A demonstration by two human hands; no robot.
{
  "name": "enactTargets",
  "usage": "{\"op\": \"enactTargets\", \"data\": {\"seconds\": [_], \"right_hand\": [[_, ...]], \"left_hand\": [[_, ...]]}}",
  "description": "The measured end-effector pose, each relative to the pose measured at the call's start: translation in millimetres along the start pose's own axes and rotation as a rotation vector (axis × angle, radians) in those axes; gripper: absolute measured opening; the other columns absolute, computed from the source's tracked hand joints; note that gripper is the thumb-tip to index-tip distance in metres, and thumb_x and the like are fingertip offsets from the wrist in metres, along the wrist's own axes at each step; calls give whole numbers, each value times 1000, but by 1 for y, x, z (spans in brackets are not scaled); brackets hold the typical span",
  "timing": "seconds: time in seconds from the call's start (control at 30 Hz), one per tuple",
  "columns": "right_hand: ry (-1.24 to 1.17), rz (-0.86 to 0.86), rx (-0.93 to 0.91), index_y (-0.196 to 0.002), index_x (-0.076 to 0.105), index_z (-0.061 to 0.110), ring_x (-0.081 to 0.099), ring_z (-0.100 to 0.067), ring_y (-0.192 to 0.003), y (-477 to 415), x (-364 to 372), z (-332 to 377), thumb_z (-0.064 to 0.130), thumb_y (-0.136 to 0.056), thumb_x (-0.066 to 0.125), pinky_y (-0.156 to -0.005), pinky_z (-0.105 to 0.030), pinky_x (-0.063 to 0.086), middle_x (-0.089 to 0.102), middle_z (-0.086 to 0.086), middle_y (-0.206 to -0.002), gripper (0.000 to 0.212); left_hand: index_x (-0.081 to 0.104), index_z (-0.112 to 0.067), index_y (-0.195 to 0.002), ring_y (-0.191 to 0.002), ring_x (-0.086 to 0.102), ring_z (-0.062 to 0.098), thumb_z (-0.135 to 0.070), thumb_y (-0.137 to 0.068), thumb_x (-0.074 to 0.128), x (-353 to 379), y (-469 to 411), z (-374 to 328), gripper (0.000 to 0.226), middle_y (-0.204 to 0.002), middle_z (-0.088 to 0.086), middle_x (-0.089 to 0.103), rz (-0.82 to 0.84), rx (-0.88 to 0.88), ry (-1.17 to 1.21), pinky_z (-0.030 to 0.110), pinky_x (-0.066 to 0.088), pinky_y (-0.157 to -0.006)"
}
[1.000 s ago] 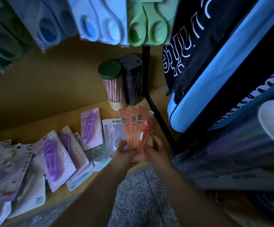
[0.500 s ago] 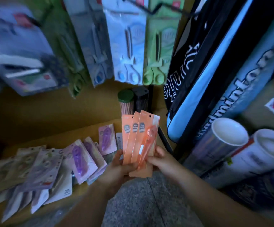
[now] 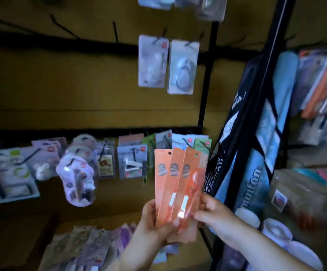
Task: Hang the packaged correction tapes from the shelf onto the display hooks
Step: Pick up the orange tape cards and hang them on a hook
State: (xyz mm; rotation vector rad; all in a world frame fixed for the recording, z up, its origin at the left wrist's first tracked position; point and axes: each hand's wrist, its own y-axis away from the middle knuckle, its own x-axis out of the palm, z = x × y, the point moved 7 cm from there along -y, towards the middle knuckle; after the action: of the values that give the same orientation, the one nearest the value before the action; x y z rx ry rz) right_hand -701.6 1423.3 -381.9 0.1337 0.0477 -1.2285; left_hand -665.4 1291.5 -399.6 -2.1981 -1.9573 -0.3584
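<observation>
We see a few orange correction tape packs point(image 3: 178, 178) held up as a fan in front of the brown display wall. The left hand point(image 3: 154, 225) grips their lower end from the left side, and the right hand point(image 3: 211, 210) pinches the right edge with curled fingers. More packs point(image 3: 100, 243) lie on the shelf point(image 3: 193, 257) below. Bare black hooks point(image 3: 115, 33) stick out of the rail above, left of two hanging white packs point(image 3: 152, 61)
</observation>
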Motion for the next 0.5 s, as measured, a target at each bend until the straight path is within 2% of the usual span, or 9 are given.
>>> {"op": "enactTargets", "data": {"seconds": [0.07, 0.1, 0.17, 0.23, 0.33, 0.43, 0.5], "right_hand": [[11, -9, -66, -93, 61, 23, 63, -4, -80, 7, 0, 36, 4, -76, 68, -68, -10, 50, 67, 5, -85, 26], [0, -16, -89, -97, 62, 20, 63, -4, -77, 10, 0, 52, -1, -79, 65, -67, -10, 50, 67, 4, -85, 27], [-14, -28, -132, -101, 62, 12, 62, -8, -79, 12, 1, 81, -7, -81, 59, -69, -13, 51, 66, 0, -86, 28], [-10, -18, -169, -98, 62, 13, 62, -10, -82, 13, 6, 107, -7, -82, 57, -71, -15, 52, 67, -1, -89, 26], [-42, -8, -228, -94, 61, 17, 64, -12, -86, 10, 10, 139, -5, -83, 58, -76, -19, 53, 67, -2, -94, 24], [-104, -6, -262, -93, 61, 17, 64, -13, -86, 8, 8, 162, -4, -83, 58, -75, -22, 53, 68, -3, -93, 23], [-124, -9, -277, -92, 60, 19, 64, -15, -88, 5, 2, 172, -3, -83, 58, -77, -26, 52, 67, -3, -93, 23]], "left_hand": [[48, -19, -113, -78, 72, 16, -42, -38, 88, 7, 7, -33, 88, -101, 6, 67, 3, 56, 16, 31, 56, -58], [50, -21, -111, -78, 72, 17, -52, -40, 84, 11, 10, -48, 85, -100, 6, 69, 5, 71, 15, 33, 56, -59], [53, -22, -109, -72, 72, 21, -45, -54, 70, 15, 15, -75, 62, -86, 6, 74, -3, 80, 20, 37, 56, -62], [55, -19, -105, -65, 71, 19, -37, -62, 69, 16, 17, -96, 49, -75, 4, 75, -22, 111, 22, 33, 55, -55], [57, -19, -98, -62, 70, 16, -30, -65, 75, 15, 17, -129, 39, -72, 0, 73, -69, 197, -7, 28, 51, -48], [57, -20, -90, -58, 70, 15, -21, -75, 61, 21, 12, -158, 16, -66, -1, 74, -66, 269, -29, 35, 53, -57], [57, -19, -90, -54, 70, 13, -18, -79, 56, 29, 5, -169, 11, -63, -2, 74, -6, 274, -39, 34, 57, -55]]}}
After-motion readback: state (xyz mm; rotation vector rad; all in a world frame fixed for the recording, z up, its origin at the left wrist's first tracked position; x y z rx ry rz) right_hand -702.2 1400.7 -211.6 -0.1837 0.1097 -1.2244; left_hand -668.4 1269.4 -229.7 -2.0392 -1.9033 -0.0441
